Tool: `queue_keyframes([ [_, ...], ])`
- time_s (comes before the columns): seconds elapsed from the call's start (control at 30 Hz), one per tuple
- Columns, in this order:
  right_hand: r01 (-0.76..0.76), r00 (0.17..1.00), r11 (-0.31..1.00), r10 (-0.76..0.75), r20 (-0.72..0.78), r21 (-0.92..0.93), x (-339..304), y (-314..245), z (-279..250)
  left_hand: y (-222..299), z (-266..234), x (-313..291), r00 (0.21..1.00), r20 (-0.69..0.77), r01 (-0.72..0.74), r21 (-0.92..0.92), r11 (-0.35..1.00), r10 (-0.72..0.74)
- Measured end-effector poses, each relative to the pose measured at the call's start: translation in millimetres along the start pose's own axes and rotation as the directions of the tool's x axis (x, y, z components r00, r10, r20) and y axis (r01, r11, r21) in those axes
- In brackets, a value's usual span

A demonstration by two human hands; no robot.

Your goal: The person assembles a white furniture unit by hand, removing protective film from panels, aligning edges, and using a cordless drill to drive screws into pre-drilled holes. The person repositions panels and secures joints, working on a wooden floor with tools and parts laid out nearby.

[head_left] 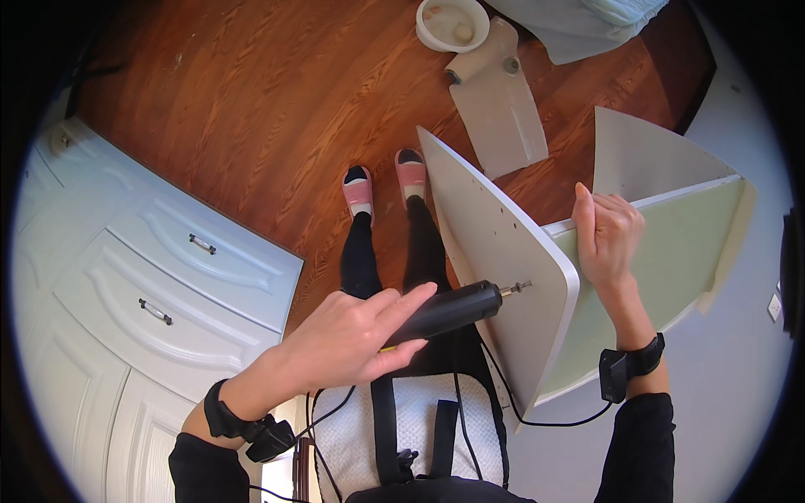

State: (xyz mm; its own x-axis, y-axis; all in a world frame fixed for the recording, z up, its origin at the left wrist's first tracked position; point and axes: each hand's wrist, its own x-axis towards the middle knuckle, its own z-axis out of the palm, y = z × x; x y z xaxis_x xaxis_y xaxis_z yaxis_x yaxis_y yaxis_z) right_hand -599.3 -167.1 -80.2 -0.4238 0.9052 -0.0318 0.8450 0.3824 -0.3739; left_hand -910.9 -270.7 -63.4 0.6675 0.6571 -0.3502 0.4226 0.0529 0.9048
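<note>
Left hand (348, 339): clenched around a black screwdriver (449, 308), bit touching the face of a white panel (503, 260) near its rounded lower edge. Right hand (608, 230): fingers curled over the top edge of a pale green board (671, 260) joined to that panel. Wood floor (251, 109): white bowl (453, 23) and grey sheet (499, 109) at far edge. White drawers (168, 277) along its left edge.

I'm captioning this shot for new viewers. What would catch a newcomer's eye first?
At centre, the left hand presses a black electric screwdriver against a white side panel dotted with holes. To the right, the right hand grips a pale green board. White drawers stand at left.
</note>
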Motion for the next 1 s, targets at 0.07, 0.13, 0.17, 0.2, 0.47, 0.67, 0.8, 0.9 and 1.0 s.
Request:
queue_keyframes([
  [0.07,0.000,1.000,1.000,0.000,0.000,0.000,0,0,0,-2,2,0,1.000,-0.024,-0.017,-0.027,0.999,0.017],
  [0.13,0.002,1.000,1.000,-0.002,0.000,0.001,0,0,1,-5,4,1,0.999,-0.037,-0.023,-0.054,0.998,0.021],
  [0.17,0.001,1.000,1.000,-0.001,-0.003,-0.001,0,0,1,-7,5,1,0.999,-0.042,-0.028,-0.069,0.997,0.025],
  [0.2,0.002,1.000,1.000,-0.002,-0.002,-0.002,0,0,1,-8,6,1,0.999,-0.029,-0.016,-0.091,0.996,0.013],
  [0.47,-0.014,1.000,1.000,0.014,-0.002,-0.027,-1,3,2,-12,14,0,0.998,-0.055,-0.032,-0.091,0.995,0.027],
  [0.67,-0.020,1.000,1.000,0.020,-0.020,0.012,-1,2,2,-13,18,0,0.998,-0.054,-0.027,-0.095,0.995,0.022],
  [0.8,-0.010,1.000,1.000,0.010,-0.016,-0.011,1,1,2,-10,20,-3,0.998,-0.054,-0.024,-0.160,0.987,0.016],
  [0.9,-0.020,1.000,1.000,0.020,-0.008,-0.005,1,0,3,-9,21,-4,0.997,-0.074,-0.009,-0.110,0.994,0.001],
  [1.0,-0.004,1.000,0.999,0.005,0.001,-0.043,0,0,3,-10,22,-4,0.995,-0.098,-0.037,-0.118,0.992,0.026],
])
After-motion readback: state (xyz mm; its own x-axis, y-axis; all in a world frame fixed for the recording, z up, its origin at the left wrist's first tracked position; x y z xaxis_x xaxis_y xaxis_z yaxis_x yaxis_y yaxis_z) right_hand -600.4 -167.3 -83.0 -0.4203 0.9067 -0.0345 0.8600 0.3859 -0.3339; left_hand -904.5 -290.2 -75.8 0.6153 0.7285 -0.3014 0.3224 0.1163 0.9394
